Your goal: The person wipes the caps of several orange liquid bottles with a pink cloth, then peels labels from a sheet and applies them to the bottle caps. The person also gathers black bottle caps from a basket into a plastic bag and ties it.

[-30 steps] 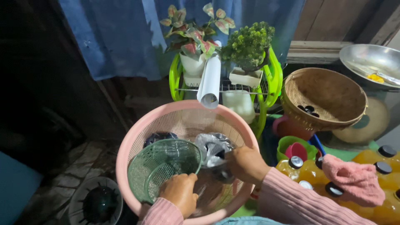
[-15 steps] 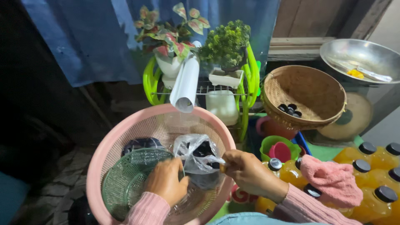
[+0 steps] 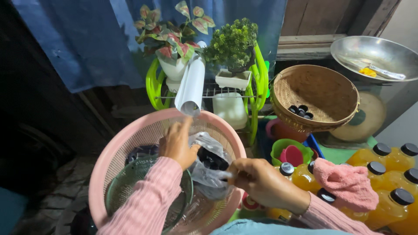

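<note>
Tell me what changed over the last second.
The left hand left the green mesh strainer and reached up onto the clear plastic bag of dark caps. The right hand stayed pinching the bag. The pink plastic basket stayed put.

Over a pink basket, the left hand rests on a clear plastic bag of dark caps while the right hand pinches its edge. Orange bottles stand nearby.
</note>
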